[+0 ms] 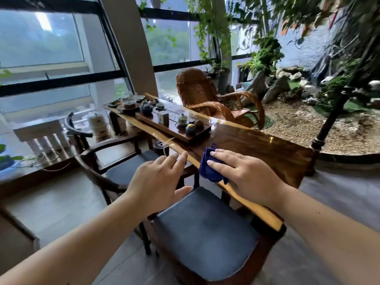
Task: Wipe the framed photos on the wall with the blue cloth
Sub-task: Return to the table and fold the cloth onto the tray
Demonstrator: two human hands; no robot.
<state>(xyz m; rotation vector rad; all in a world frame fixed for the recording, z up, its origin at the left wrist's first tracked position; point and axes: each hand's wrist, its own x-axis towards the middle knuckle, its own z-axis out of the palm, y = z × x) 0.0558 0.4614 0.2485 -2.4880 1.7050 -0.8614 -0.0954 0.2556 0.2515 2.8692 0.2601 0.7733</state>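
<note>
A dark blue cloth [209, 167] lies bunched at the near edge of a long glossy wooden table [267, 149]. My right hand [242, 175] rests on top of it, fingers curled over the cloth. My left hand [158, 182] hovers to the left above a chair, fingers spread, holding nothing. No framed photos or photo wall appear in this view.
A tea tray [174, 126] with cups and small pots sits on the table's far half. Two dark-cushioned wooden chairs [205, 233] stand in front of the table. Beyond it are a wicker rocking chair [205, 99], large windows on the left and an indoor rock garden [308, 120] on the right.
</note>
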